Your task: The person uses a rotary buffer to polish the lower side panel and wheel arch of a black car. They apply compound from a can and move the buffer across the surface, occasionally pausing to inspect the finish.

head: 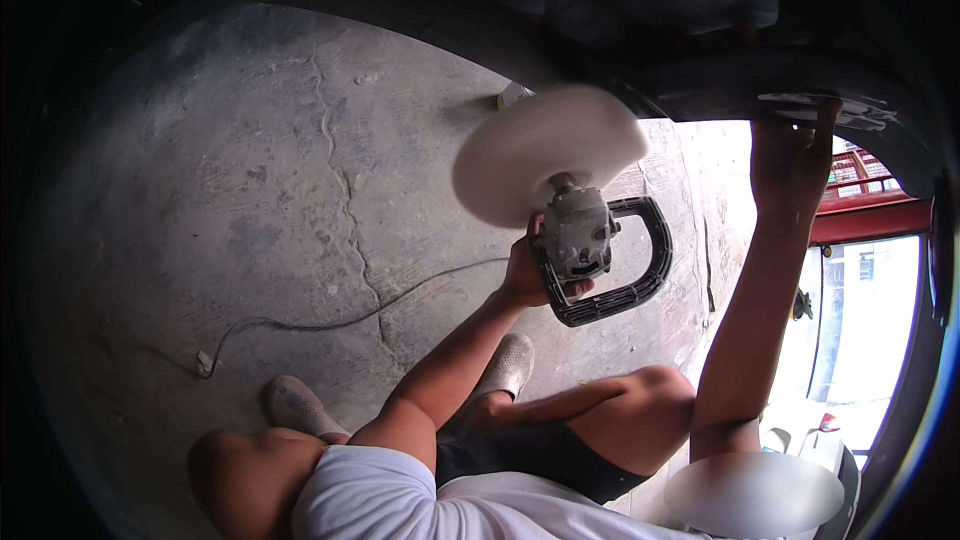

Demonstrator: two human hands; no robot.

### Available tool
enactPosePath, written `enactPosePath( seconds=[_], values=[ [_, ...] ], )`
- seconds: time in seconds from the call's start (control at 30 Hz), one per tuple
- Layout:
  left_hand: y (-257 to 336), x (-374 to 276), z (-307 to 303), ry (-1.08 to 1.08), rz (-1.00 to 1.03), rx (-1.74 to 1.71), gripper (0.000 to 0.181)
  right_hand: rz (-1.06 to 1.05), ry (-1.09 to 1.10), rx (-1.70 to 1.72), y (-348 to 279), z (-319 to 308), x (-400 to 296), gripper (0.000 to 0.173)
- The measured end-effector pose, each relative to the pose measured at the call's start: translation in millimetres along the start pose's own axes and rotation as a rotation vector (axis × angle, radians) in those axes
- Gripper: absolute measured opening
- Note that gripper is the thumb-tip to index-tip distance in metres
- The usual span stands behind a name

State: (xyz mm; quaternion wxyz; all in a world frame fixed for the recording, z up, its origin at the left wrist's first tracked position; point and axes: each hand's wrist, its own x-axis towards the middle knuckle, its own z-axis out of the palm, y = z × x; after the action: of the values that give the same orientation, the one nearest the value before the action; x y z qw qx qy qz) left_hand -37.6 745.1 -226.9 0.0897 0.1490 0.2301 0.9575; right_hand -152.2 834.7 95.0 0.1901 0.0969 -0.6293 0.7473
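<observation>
My left hand (529,270) holds an electric rotary polisher by its body, behind the grey gear head (576,229). A black D-shaped handle (661,240) is fitted around the head. The white round polishing pad (551,154) is motion-blurred, tilted up near the lower edge of a dark glossy vehicle panel (420,4). To the right, my right hand (787,161) grips the panel's lower edge. One digit lies on its outer face; the other fingers are hidden behind the edge. Pale streaks (840,109) of light or residue show beside that digit.
A power cord (322,326) runs across the cracked concrete floor (247,165). Part of a can-like container (514,94) shows behind the pad. My feet in perforated shoes (514,364) rest below the polisher. A red-framed bright opening (870,221) lies at the right.
</observation>
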Motion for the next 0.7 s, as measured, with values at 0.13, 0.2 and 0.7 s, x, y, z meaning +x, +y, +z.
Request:
enactPosePath(
  seconds=[0.13, 0.2, 0.7],
  values=[
    [2, -7, -40, 0.109, 0.243, 0.956, 0.091, 0.008, -0.008, 0.010, 1, 1, 2, 0.067],
    [9, -10, -52, 0.192, 0.259, 0.864, 0.092, 0.013, -0.001, 0.012, 1, 2, 3, 0.067],
    [171, -37, -204, 0.300, 0.406, 0.608, 0.093, -0.042, 0.136, -0.068, 6, -30, 17, 0.049]
  ],
)
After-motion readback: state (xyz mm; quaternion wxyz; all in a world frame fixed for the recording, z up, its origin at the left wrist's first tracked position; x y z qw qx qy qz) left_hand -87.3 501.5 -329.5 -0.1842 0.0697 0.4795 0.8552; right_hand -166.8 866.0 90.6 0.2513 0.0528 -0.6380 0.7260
